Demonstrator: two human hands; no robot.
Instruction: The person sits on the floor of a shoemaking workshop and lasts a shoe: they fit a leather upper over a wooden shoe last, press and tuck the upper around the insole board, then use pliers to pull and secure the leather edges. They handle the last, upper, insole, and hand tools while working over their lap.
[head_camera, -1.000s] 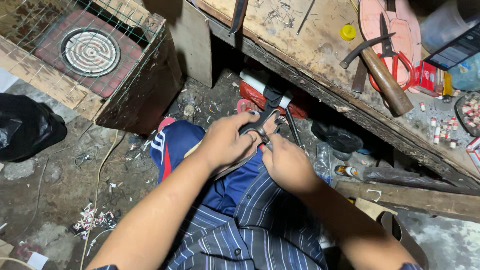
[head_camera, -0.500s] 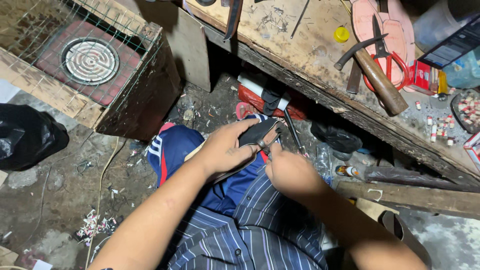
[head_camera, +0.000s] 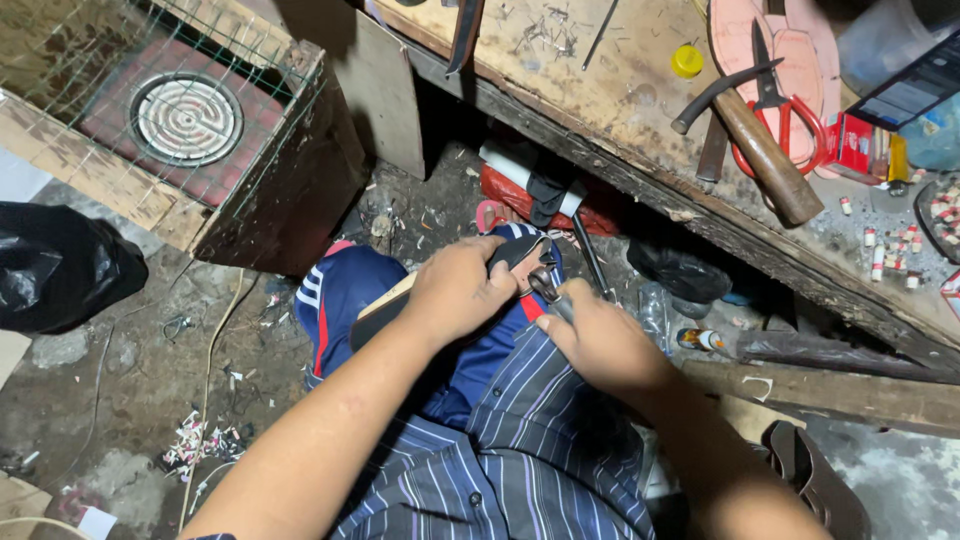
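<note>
Over my lap, my left hand (head_camera: 455, 290) is wrapped around a dark strap (head_camera: 512, 252), and my right hand (head_camera: 600, 335) is closed on a small metal tool (head_camera: 545, 285) touching it; can't make out what kind. Near the workbench's (head_camera: 600, 90) right edge sits a small red box (head_camera: 850, 145), label unreadable, partly hidden.

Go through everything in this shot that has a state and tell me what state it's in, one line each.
left hand: closed around a dark strap on the lap
right hand: gripping a metal tool at the strap's end
dark strap: held across the knee
hammer: lying flat on the bench, untouched
red-handled scissors: lying on the bench, blades closed
round coil burner: not glowing, behind wire mesh
black bag: crumpled on the floor
</note>
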